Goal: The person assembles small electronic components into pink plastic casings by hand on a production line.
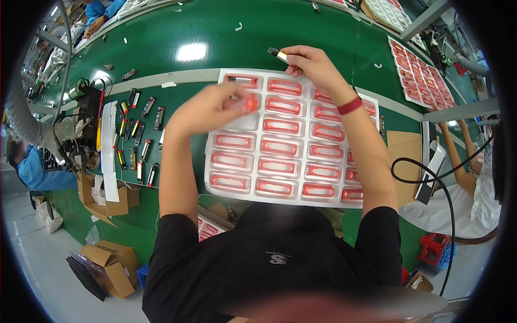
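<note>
Where the tray lies: white blister tray (291, 156) with red pockets, near the bench (177, 81) front edge.
Left hand (212, 107): blurred, pinching a red piece (251, 102) over the tray.
Right hand (312, 64): gripping a small lighter (278, 54) beyond the tray's far edge.

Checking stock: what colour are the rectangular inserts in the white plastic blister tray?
Red rectangular inserts, outlined in the white plastic blister tray; clearest in the head view.

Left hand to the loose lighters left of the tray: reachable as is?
Probably yes. The left hand is over the tray, and the lighters lie uncovered on the green belt beside it with nothing between; its fingers seem to hold something red, though.
</note>
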Available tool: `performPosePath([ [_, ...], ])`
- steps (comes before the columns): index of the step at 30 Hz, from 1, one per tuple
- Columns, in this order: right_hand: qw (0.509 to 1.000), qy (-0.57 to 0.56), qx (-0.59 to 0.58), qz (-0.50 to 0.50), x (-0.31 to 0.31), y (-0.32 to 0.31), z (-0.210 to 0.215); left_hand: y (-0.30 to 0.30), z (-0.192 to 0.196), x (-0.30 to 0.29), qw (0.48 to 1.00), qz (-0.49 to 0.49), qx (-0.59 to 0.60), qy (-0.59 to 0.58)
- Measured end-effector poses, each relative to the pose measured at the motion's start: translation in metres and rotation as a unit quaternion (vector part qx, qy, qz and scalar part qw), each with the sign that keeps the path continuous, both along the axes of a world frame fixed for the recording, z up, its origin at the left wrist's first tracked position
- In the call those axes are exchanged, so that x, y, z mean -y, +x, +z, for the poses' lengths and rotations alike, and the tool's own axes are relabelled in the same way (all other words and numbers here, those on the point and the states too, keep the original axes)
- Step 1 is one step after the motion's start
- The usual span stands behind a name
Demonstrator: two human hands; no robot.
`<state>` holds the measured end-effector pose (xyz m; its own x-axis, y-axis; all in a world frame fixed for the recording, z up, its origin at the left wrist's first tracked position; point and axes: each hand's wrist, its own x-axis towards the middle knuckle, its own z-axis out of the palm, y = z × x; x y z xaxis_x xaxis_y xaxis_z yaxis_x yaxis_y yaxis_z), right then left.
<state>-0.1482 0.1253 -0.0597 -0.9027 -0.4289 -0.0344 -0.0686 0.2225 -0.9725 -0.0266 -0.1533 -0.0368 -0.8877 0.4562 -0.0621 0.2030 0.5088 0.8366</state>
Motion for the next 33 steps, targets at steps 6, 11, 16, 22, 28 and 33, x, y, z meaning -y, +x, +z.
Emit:
performPosePath([
  [6,0.952,-0.265,0.151,0.023,-0.008,0.047,0.027,-0.020,-0.013,-0.003,0.917,0.101,0.079,0.379],
  [11,0.950,-0.274,0.149,0.031,-0.005,0.072,0.041,-0.025,-0.027,-0.028,0.844,0.075,0.122,0.517],
  [16,0.974,-0.222,0.048,-0.008,0.007,0.076,0.039,-0.024,-0.027,-0.042,0.793,0.038,0.170,0.583],
  [22,0.990,-0.142,-0.013,-0.020,0.018,0.077,0.036,-0.027,-0.035,-0.043,0.768,-0.015,0.190,0.611],
  [28,0.990,-0.118,-0.053,-0.055,0.029,0.077,0.024,-0.027,-0.041,-0.044,0.807,-0.001,0.152,0.571],
  [33,0.972,-0.025,-0.215,-0.091,0.036,0.082,0.011,-0.026,-0.038,-0.047,0.837,0.038,0.125,0.531],
])
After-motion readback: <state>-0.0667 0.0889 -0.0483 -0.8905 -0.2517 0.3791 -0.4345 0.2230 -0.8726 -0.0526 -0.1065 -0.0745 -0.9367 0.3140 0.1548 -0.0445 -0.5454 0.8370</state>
